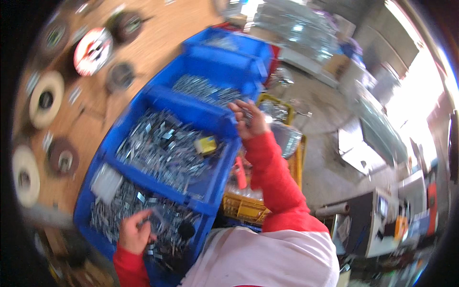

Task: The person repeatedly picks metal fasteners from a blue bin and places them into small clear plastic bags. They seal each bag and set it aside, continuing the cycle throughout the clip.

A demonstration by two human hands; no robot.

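My left hand (pixel 136 231) is over the nearest blue bin (pixel 203 234), its thumb and index finger curled at a clear, ring-like piece (pixel 161 221) that is blurred. Small flat metal pieces (pixel 119 203) fill that bin, with a clear plastic box (pixel 106 182) in its far left corner. Raised at the right edge of the middle bins, my right hand (pixel 253 122) is closed around small dark metal pieces (pixel 246 116). Loose metal strips (pixel 162 148) and a small yellow block (pixel 205 145) lie in the second bin.
Further blue bins with small metal parts (pixel 205 90) continue away from me. Left of them, a wooden board (pixel 158 36) carries several discs and rolls (pixel 46 99). Yellow crates (pixel 246 206) stand below on the right, near an orange-red handle (pixel 240 172). A desk (pixel 370 225) is at far right.
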